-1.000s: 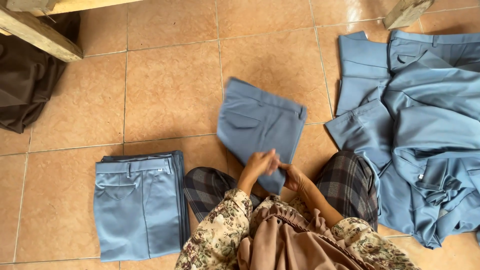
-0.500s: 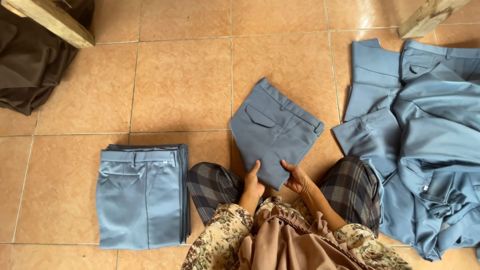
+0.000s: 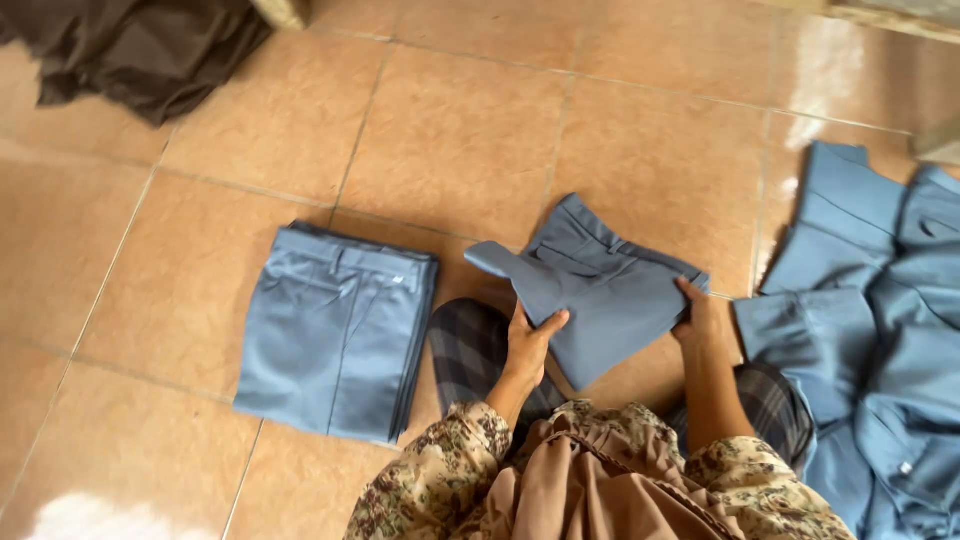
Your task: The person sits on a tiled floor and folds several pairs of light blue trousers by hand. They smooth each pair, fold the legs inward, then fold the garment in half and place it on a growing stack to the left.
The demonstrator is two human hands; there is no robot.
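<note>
Lifted off the tiles since half a second ago, the folded blue trousers (image 3: pixel 600 290) now hang at frame centre. Left hand (image 3: pixel 528 345) fingers clamp their lower left edge; right hand (image 3: pixel 700 318) fingers clamp the right edge. A folded stack of blue trousers (image 3: pixel 335 330) lies left, a blue garment heap (image 3: pixel 870 330) right, on the tiled floor (image 3: pixel 450 130).

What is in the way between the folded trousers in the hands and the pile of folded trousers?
Nothing visible. The left hand and right hand hold the folded blue trousers; only bare floor tile and the person's checked knee lie before the stack of folded trousers.
</note>
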